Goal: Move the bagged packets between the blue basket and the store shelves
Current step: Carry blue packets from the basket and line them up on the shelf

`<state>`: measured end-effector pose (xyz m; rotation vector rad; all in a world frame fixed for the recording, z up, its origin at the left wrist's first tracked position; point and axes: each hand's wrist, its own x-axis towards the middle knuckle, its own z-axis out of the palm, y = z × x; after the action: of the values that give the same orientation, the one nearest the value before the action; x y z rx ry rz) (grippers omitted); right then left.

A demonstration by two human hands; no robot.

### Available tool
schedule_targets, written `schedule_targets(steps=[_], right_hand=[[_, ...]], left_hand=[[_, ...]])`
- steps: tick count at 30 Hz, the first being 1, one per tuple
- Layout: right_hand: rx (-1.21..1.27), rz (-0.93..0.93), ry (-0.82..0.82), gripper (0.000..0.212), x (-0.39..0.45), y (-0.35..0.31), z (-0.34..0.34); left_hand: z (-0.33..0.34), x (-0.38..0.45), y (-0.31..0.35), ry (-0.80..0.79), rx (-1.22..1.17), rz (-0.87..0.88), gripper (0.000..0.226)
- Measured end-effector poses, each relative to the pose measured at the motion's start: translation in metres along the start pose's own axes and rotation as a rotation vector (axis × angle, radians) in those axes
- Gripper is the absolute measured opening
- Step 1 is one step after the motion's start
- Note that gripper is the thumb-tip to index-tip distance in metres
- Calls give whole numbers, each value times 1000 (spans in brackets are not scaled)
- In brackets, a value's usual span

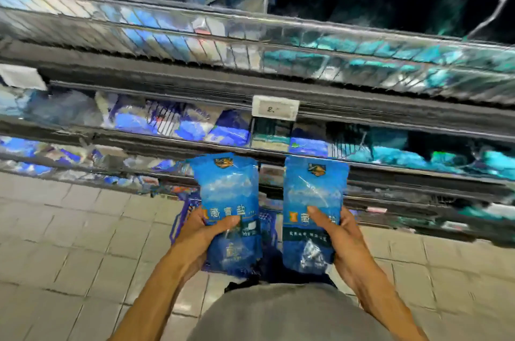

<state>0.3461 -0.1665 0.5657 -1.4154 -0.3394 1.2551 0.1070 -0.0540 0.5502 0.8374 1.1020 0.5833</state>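
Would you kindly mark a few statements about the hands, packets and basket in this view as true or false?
1. Each hand holds one blue packet. True: left hand grips the left packet, right hand grips the right packet.
2. The blue basket sits on a shelf. False: it is down by the tiled floor, behind the packets.
3. The two packets overlap. False: a gap separates them.
4. A price tag hangs on a shelf edge. True.

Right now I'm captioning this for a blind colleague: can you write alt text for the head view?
A person holds two blue packets upright, one in the left hand and one in the right hand, above a blue basket on a tiled floor. Blurred store shelves of blue and teal packets fill the space ahead.
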Motion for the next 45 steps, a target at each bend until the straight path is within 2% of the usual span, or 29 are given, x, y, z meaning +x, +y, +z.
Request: schedule_targets(steps=[4,6,12,16,21,23,27,29,33,38,42,45], right_hand=[[140,-50,243,42,-49,17,-33],[220,-89,378,42,-72,26,-51],[403,-166,762,55,-142,47,-101],[459,-196,927,38,-192,59,-139],[473,-211,1087,32,-253,69,-191],[497,-222,1138,35,-273,72,-219],[532,-241,1227,48,-309,74,-286],[550,-253,1239,53,-325,75,-319],[556,-252,1254,51,-351,76,-378],[577,-266,1248,45,-362,63,-440],[594,-311,1225,46,-356,38,-488],[587,-345,1212,46,-346,13,-525]], left_hand=[[36,15,-5,-105,127,-13,75],[60,18,-8,-147,227,-51,83],[145,14,-20,-426,437,-60,78],[211,0,-43,-625,529,-88,65],[301,-31,-79,-768,592,-143,67],[340,-49,-99,-821,604,-163,69],[418,-88,-142,-902,645,-156,46],[455,-108,-160,-921,662,-147,50],[521,-139,-187,-979,656,-136,36],[589,-144,-201,-1031,629,-125,59],[643,-138,-202,-1056,619,-86,65],[687,-130,-202,-1052,598,-59,61]])
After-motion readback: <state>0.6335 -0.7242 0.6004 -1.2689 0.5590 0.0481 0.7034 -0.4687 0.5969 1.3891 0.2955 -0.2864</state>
